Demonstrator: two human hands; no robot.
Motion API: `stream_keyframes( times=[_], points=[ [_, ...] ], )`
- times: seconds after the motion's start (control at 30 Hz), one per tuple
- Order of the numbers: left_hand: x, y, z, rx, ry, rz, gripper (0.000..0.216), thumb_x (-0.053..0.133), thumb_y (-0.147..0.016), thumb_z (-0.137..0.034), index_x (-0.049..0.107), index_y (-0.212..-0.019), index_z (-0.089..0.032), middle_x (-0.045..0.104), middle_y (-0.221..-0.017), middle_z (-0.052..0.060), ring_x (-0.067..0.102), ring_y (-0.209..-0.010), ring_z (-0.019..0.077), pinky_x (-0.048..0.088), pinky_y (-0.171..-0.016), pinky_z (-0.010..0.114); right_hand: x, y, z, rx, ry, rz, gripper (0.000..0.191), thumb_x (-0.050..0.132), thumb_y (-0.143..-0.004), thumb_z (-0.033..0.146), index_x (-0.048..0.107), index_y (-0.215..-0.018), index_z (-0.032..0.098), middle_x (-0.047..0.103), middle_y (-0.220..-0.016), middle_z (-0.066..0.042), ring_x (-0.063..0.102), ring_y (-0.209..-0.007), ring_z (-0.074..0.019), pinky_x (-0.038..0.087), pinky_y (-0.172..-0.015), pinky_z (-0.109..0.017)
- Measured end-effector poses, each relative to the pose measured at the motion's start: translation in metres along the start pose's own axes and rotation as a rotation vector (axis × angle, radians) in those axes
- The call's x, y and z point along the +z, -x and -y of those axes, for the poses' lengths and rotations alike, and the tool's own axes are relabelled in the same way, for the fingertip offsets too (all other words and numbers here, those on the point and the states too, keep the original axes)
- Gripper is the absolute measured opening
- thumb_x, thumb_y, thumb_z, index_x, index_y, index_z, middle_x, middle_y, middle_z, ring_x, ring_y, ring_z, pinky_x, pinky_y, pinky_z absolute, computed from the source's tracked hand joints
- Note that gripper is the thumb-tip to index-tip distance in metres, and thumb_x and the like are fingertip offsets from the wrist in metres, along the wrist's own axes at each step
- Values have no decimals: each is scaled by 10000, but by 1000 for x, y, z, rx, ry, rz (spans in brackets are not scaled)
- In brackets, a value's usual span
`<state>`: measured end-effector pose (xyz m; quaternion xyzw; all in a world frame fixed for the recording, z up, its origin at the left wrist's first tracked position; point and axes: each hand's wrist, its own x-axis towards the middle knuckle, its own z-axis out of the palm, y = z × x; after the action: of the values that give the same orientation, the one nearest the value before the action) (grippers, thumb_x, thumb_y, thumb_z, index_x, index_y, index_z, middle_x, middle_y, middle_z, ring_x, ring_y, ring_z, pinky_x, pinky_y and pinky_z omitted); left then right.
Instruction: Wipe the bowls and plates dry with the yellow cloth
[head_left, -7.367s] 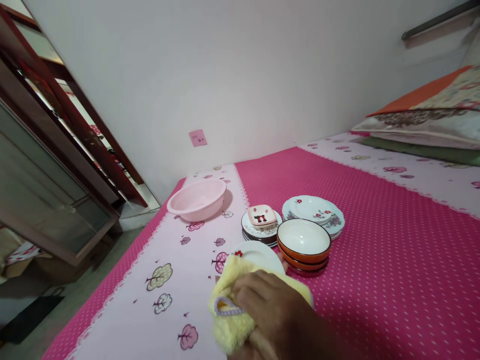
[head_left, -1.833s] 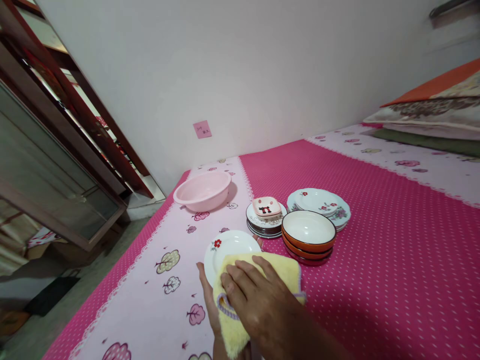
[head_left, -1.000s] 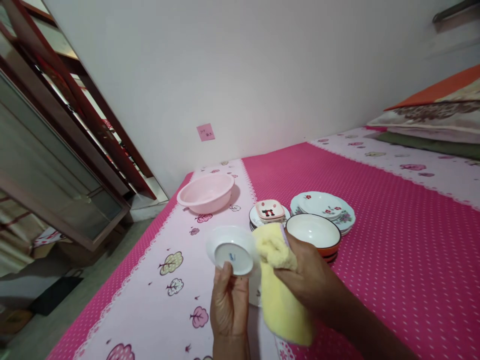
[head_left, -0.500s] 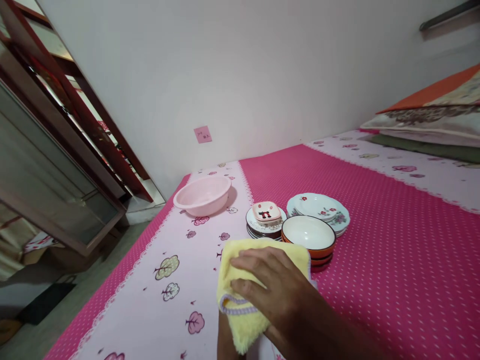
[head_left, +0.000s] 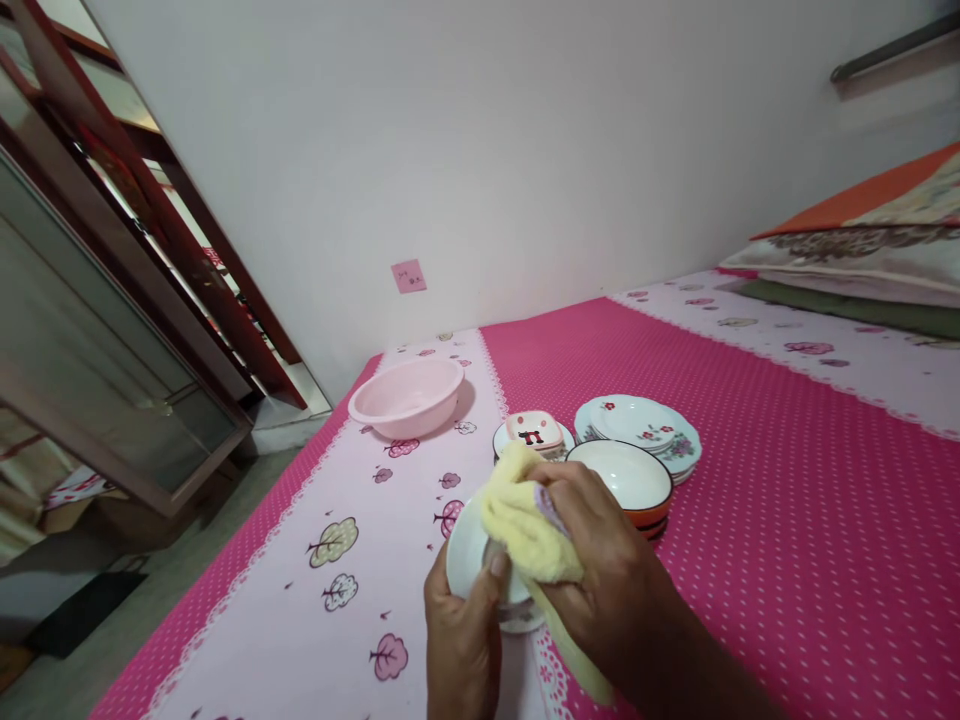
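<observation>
My left hand (head_left: pixel 461 640) grips a small white plate (head_left: pixel 469 560) by its near edge, tilted up above the bed. My right hand (head_left: pixel 600 580) clutches a bunched yellow cloth (head_left: pixel 525 530) and presses it against the plate's underside, so most of the plate is hidden. Just beyond the hands stand stacked orange-rimmed bowls (head_left: pixel 626 480), a pile of small plates topped by a little square dish (head_left: pixel 534 432), and a stack of flowered plates (head_left: pixel 645 425).
A pink plastic basin (head_left: pixel 407 396) sits at the far left of the pink bedsheet (head_left: pixel 787 500), near the wall. Folded pillows and bedding (head_left: pixel 862 260) lie at the right. The bed's left edge drops to the floor beside a glass-fronted cabinet (head_left: pixel 97 350).
The plate was turned over about a second ago. Half a second ago the cloth lay spread flat over it; now it is bunched and the plate's rim shows at the left.
</observation>
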<state>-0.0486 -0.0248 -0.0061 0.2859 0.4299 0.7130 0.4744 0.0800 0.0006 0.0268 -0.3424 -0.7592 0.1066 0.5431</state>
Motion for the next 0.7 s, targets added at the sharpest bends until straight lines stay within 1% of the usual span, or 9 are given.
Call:
stream_keyframes(
  times=[0.07,0.17,0.27,0.33,0.4,0.47,0.57,0.63,0.7],
  points=[
    [-4,0,-2,-16,126,-12,594,896,-688,-292,713,-1242,-183,793,-1139,125,757,-1021,307,610,-892,385,-2,-2,-3,75,-26,2,368,505,-798,52,515,-1128,215,585,-1135,-108,574,-1132,-286,520,-990,-476],
    [-10,-2,-2,-5,266,-35,715,860,-753,-253,592,-1415,-235,775,-1192,117,740,-1090,307,602,-949,419,-3,-1,-7,185,-40,56,400,524,-783,81,519,-1159,217,610,-1197,-120,599,-1194,-294,533,-1022,-495],
    [-12,-4,0,7,335,-124,699,829,-796,-240,564,-1442,-274,774,-1205,91,729,-1125,305,605,-967,440,0,6,-10,256,-19,141,400,568,-832,142,543,-1227,197,678,-1210,-144,659,-1179,-301,565,-1008,-502],
    [-12,-4,0,-9,370,-175,660,821,-807,-247,584,-1421,-282,776,-1213,80,725,-1139,312,602,-983,466,2,13,-11,262,6,181,428,601,-848,170,562,-1273,192,712,-1221,-162,688,-1170,-312,582,-990,-502],
    [-11,-4,0,-34,388,-193,609,807,-825,-283,608,-1401,-278,779,-1214,81,720,-1153,325,588,-1012,497,4,17,-12,259,-19,205,457,644,-844,202,582,-1297,193,734,-1218,-172,707,-1157,-328,597,-964,-507],
    [-9,-4,0,-54,378,-168,562,782,-849,-344,633,-1384,-262,782,-1209,97,707,-1180,341,572,-1038,508,5,18,-12,286,-102,204,453,676,-832,219,609,-1279,200,749,-1208,-167,719,-1139,-334,602,-948,-510],
    [-6,-3,-2,-90,372,-90,520,739,-877,-383,660,-1373,-248,773,-1236,113,674,-1238,353,541,-1080,509,7,11,-12,344,-229,204,412,663,-812,162,643,-1220,218,770,-1177,-122,744,-1074,-296,622,-899,-460],
    [-5,-3,-5,-143,411,-19,502,705,-897,-389,668,-1371,-232,752,-1283,128,642,-1284,355,500,-1122,518,5,5,-13,405,-307,210,382,649,-808,152,656,-1185,219,788,-1123,-89,760,-1002,-266,632,-850,-415],
    [-5,-4,-7,-202,461,68,508,653,-924,-463,675,-1368,-217,722,-1336,144,596,-1342,354,451,-1162,526,1,-1,-16,490,-398,206,344,655,-805,180,664,-1146,215,797,-1076,-70,764,-953,-254,633,-817,-396]
  ],
)
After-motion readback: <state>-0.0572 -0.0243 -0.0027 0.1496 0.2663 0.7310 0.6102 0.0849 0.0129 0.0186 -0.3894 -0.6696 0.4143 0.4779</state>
